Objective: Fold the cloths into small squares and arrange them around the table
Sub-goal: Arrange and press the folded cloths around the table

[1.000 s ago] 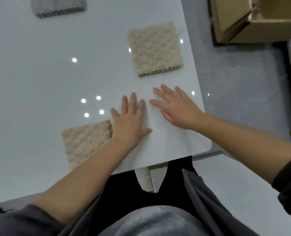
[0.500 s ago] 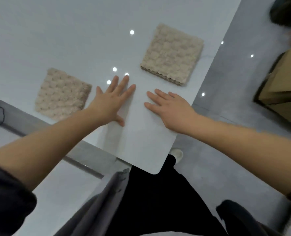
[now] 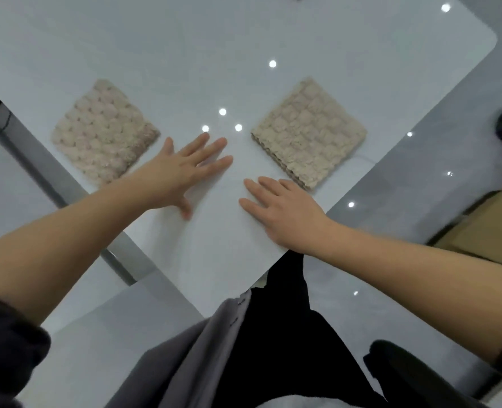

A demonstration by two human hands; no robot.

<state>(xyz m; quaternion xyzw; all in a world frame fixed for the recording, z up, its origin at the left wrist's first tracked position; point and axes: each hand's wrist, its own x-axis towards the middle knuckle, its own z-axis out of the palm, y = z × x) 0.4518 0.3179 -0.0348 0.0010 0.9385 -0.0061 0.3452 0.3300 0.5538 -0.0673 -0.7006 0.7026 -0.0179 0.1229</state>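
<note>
White glossy surface (image 3: 185,54) fills the upper and centre frame, seen corner-on. Its left edge runs from the left border down to lower centre. Its right edge runs from a rounded corner at upper right down to the person's dark clothing.

1. Left hand (image 3: 185,169): flat, palm down, fingers straight and spread, gripping nothing. It rests on the surface at frame centre, fingers pointing to the upper right.
2. Right hand (image 3: 285,210): flat, palm down, fingers straight, gripping nothing. It rests on the surface right of centre, close to the right edge, fingers pointing to the upper left.
3. A strip of surface separates the two hands.

Cloths, count two, both beige with a bobbled weave, both folded square and lying flat:
- Left cloth (image 3: 102,134): centre left, its lower side close to the left edge of the surface. Its nearest corner lies just beside the left wrist; contact cannot be told.
- Right cloth (image 3: 308,136): centre right, its lower right side close to the right edge. Stacked layers show along its lower left side. Its near corner lies just beside the right fingers; contact cannot be told.

A wide band of surface runs between the cloths and on toward the top of the frame. It carries five round light reflections.

Off the surface, grey floor (image 3: 391,178) lies at the right, with one cardboard box (image 3: 491,228) at the right border.
</note>
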